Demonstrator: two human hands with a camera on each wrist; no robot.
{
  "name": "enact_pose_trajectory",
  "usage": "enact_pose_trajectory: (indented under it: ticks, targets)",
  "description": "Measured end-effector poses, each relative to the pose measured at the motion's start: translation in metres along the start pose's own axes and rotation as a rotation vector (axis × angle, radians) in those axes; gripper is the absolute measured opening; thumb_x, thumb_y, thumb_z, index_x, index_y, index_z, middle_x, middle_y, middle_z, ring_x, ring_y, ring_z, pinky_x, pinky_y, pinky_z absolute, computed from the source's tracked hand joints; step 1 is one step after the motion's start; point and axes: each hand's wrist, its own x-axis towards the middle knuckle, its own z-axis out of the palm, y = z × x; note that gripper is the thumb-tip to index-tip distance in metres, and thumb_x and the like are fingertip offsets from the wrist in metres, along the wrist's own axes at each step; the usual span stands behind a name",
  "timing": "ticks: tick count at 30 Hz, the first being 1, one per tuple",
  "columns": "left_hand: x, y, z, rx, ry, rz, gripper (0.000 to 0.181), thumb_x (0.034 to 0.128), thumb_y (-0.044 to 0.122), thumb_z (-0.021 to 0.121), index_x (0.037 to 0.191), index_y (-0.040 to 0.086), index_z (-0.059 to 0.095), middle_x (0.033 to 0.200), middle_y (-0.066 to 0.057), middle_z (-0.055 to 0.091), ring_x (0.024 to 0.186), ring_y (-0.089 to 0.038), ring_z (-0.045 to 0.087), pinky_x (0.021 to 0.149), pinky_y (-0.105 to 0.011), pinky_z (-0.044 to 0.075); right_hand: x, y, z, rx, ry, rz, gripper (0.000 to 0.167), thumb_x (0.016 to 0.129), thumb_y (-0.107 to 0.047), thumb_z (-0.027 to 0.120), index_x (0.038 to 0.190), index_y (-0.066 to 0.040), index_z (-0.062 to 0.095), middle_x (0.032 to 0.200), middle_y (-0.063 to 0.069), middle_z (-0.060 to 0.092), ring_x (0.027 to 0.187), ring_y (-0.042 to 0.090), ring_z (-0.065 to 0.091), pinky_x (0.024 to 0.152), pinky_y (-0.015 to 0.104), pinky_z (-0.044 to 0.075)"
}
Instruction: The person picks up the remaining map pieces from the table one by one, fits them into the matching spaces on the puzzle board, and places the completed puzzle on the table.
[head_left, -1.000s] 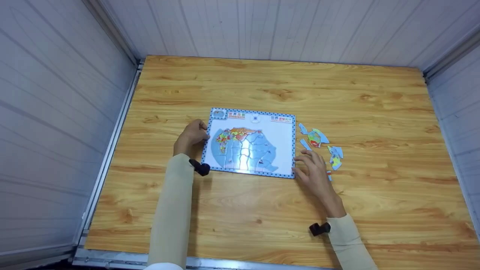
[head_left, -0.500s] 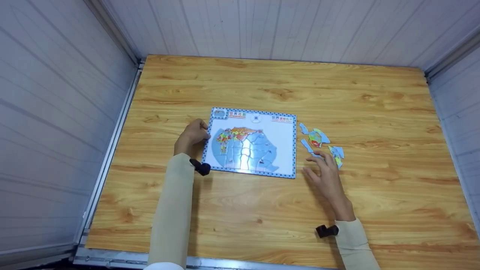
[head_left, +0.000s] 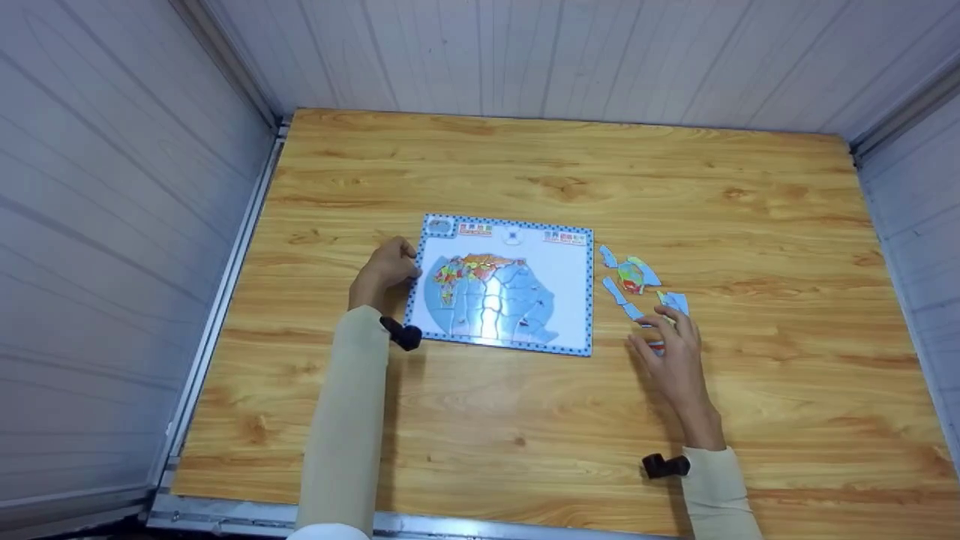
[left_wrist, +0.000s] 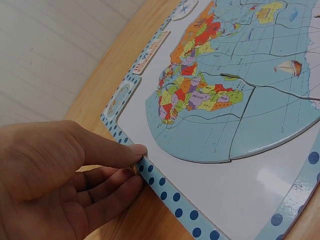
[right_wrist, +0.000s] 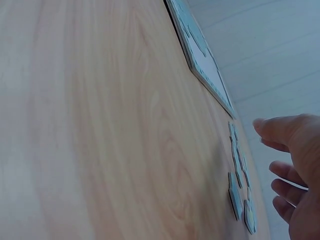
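**One careless brush could undo the order here**

From my remote seat the wooden counter looks smooth, so I'd expect anything lying flat on it to skid if bumped. Near its middle lies the puzzle board; a sharp tug could make the pieced-together map on it creep apart. The left hand pinches the board's left edge, thumb on the dotted border, and I judge that lifting there would tilt the board and let the map slide. The right hand holds nothing I can see; its fingers stand moderately apart above the loose pieces, just off the board's right side. Dropped too flat, they might shove those pieces over one another. Smallest worry: the red-marked piece, partly hidden behind that hand, could be flicked away unnoticed.
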Motion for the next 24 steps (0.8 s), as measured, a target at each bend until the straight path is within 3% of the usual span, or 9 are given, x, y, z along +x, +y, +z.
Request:
enact_pose_trajectory:
  ticks: [13,24]
  targets:
    - [0.001,0.002,-0.001,-0.022,-0.007,-0.016,0.027,0.0917,0.006,0.057,0.116,0.008,0.047,0.104,-0.008,0.050,0.096,-0.023,0.051,0.082,-0.033,0.041,-0.011,0.010,-0.006,-0.004,0.016,0.094,0.025,0.080,-0.006,0.075,0.103,0.002,0.068,0.126,0.025,0.050,0.119,0.042,0.040,0.099,0.054,0.030]
    - [-0.002,0.001,0.000,-0.038,-0.007,-0.025,0.026,0.0935,0.009,0.056,0.118,0.009,0.047,0.107,-0.009,0.051,0.099,-0.024,0.051,0.086,-0.034,0.040,-0.018,0.013,-0.011,-0.109,0.013,0.220,0.032,0.081,-0.014,0.076,0.106,0.003,0.064,0.130,0.024,0.048,0.122,0.042,0.038,0.104,0.057,0.023]
